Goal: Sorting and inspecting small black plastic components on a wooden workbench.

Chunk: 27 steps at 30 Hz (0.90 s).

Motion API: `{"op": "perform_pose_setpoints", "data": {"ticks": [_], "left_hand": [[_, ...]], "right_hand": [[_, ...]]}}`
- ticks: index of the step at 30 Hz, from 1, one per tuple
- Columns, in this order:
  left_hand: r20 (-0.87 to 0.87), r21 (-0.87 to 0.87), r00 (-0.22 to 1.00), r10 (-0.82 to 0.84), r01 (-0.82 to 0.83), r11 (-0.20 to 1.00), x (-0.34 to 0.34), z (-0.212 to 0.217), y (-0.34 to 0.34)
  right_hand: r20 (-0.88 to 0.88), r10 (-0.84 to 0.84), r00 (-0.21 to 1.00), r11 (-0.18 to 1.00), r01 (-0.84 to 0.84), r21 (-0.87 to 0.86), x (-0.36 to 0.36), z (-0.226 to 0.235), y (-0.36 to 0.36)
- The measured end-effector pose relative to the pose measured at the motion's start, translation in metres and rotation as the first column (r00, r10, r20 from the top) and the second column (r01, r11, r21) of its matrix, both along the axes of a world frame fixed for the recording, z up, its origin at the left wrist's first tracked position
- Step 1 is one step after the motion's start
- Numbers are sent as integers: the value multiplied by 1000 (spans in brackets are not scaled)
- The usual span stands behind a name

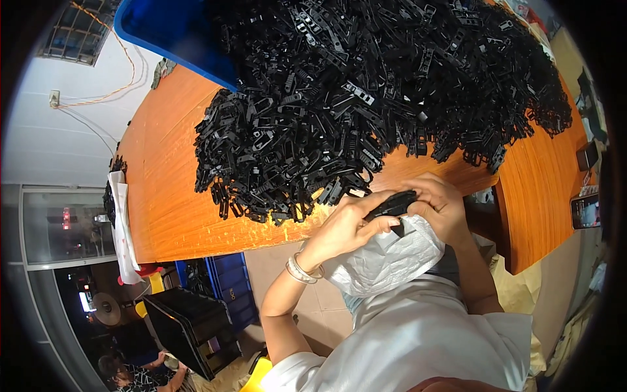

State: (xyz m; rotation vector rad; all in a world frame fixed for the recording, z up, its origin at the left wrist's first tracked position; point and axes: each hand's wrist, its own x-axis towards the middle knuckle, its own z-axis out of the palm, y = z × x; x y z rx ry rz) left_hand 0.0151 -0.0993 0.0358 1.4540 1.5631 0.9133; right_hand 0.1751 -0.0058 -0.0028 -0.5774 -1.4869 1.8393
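A: What's nearest to the person?

B: A white plastic bag (pixel 385 258) lies in the lap, crumpled, its mouth turned up toward the hands. What is in it I cannot tell.

A: And the hands?

B: Both meet just above the bag, at the near edge of the tabletop (pixel 170 196). The left hand (pixel 343 225) has its fingers curled round the near end of a black plastic clip (pixel 392 204); the right hand (pixel 441 202) pinches the far end, fingers bent over it. So the clip sits between the two hands, just over the bag's mouth. A pale bracelet (pixel 299 269) circles the left wrist.

A: Any packages lower down?

B: On the floor to the near left stands a black crate (pixel 189 323), tilted, and behind it a blue crate (pixel 232 287); their contents are too dark to make out. A white cloth (pixel 121 225) hangs over the left end of the tabletop.

A: Farther out?

B: A big heap of black clips (pixel 366 91) like the held one covers the middle and far right of the orange wood. It starts just beyond the hands.

A: Any container there?

B: A blue tub (pixel 170 29) at the far left, tipped on its side, with the heap touching its open mouth. At the right edge lies a phone (pixel 586 210), its screen lit.
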Motion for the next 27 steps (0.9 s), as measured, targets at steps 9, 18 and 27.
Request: {"op": "perform_pose_setpoints", "data": {"ticks": [9, 18, 27], "left_hand": [[-524, 297, 794, 308, -168, 940, -22, -31, 73], [-664, 533, 498, 558, -208, 820, -46, -20, 101], [-544, 551, 638, 545, -219, 805, -46, -9, 91]], "right_hand": [[311, 298, 902, 876, -388, 288, 16, -18, 8], [258, -387, 885, 722, 117, 682, -11, -27, 47], [263, -527, 808, 638, 172, 750, 12, -46, 40]]}}
